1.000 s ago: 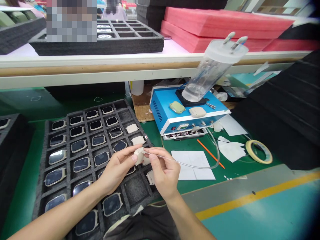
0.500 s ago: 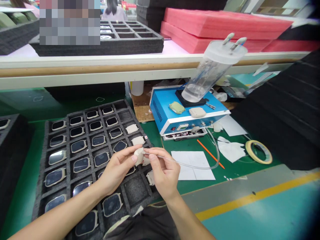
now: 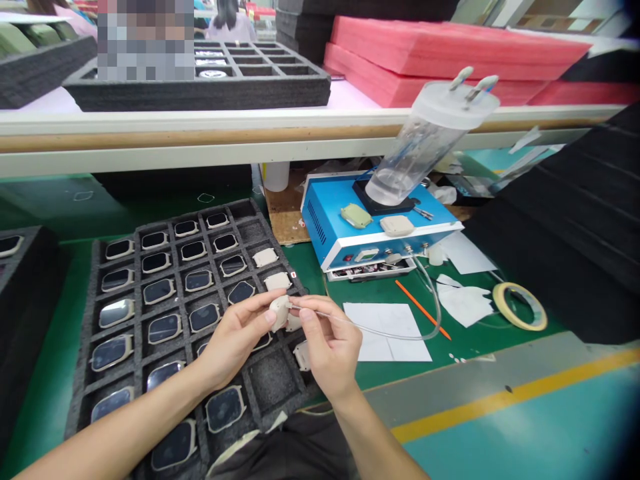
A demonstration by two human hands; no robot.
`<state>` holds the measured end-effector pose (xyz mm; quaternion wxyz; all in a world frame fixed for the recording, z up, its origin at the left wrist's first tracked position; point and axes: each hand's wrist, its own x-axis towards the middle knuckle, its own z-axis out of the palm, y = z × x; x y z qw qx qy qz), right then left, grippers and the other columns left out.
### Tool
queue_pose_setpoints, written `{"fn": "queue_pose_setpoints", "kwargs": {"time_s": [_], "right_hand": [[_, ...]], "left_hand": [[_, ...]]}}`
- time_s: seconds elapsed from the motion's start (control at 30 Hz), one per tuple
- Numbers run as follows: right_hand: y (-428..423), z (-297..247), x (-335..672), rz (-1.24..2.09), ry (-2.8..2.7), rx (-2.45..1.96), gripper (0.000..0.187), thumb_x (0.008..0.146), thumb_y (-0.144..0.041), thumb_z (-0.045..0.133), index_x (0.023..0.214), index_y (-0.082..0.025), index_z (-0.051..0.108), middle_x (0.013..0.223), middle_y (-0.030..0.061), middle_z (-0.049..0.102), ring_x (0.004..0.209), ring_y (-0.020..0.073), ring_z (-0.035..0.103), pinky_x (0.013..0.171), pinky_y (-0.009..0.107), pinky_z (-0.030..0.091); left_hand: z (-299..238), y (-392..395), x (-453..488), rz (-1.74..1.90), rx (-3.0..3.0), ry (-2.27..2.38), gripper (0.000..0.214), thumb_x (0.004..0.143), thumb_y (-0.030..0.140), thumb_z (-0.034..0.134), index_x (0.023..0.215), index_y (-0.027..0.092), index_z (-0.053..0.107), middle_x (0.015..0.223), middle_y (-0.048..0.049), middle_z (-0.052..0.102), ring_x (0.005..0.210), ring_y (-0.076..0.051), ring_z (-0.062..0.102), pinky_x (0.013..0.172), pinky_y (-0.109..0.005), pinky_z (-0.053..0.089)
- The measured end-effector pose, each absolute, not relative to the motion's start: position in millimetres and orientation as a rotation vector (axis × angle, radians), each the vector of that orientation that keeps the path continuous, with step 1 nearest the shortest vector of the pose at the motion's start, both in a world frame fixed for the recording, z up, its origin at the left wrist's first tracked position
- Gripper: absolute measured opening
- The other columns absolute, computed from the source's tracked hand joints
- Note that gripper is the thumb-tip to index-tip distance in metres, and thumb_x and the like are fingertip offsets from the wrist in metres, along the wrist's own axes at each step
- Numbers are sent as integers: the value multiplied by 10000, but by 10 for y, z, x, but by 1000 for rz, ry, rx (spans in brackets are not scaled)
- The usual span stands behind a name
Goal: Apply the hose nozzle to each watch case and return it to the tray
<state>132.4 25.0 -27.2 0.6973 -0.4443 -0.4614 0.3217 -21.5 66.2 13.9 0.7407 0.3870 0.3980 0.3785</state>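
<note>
A person is working with both bare hands over a dark grey foam tray (image 3: 84, 350) on a green bench mat (image 3: 373, 377). The left hand (image 3: 235, 341) is curled around a small beige casing (image 3: 279, 313), thumb and fingers pinching it from opposite sides just above the tray. The right hand (image 3: 330, 341) is pinching a thin clear tube (image 3: 367, 326) between thumb and forefinger, bringing its fine tip right up to the casing's edge. The fingers partly hide that spot, so whether the tip enters the casing cannot be told. The work in hand appears to be this close fingertip job at the casing's edge, and the hold seems to call for steady fingers.

Both forearms are reaching in from the bottom of the view, the left from the lower corner, with the wrists bent and the hands nearly touching. From the right hand, the tube is running across a white paper sheet (image 3: 387, 347) toward a blue bench unit (image 3: 345, 230). A tilted clear plastic cylinder (image 3: 415, 157) with a white lid is standing on that unit. Glass-faced pieces with pale frames (image 3: 164, 327) are filling the tray's cells, and two more beige casings (image 3: 265, 257) are lying near the hands.
</note>
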Motion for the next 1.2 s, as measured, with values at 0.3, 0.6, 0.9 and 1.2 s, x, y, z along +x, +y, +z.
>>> {"fn": "queue_pose_setpoints", "kwargs": {"time_s": [0.3,0.6,0.9,1.2], "right_hand": [[261,-254,1317,729,-1010,-994,155,1014,-232,655,1041,-259,805,1037,73,787,984,204,783,824,326,699],[254,-245,1314,717,-1018,-999,154,1011,-236,656,1029,-249,808,1030,76,790,982,202,782,816,314,696],[262,-256,1317,716,-1015,-1001,152,1012,-251,657,1037,-250,806,1032,79,790,979,207,785,817,330,705],[254,-249,1314,712,-1020,-1006,154,1015,-257,653,1026,-248,806,1023,77,789,971,207,785,811,325,703]], "left_hand": [[145,664,-213,838,874,879,448,791,424,931,1186,230,848,1183,-111,815,1099,-268,702,1064,-391,485],[149,661,-224,835,887,902,461,775,456,939,1176,246,852,1137,-101,818,1090,-265,696,1076,-400,482],[144,668,-220,840,884,896,451,777,447,938,1171,244,855,1131,-104,820,1080,-268,698,1062,-394,486],[139,657,-225,836,880,893,445,779,439,938,1169,243,855,1130,-105,818,1089,-269,691,1064,-394,477]]}}
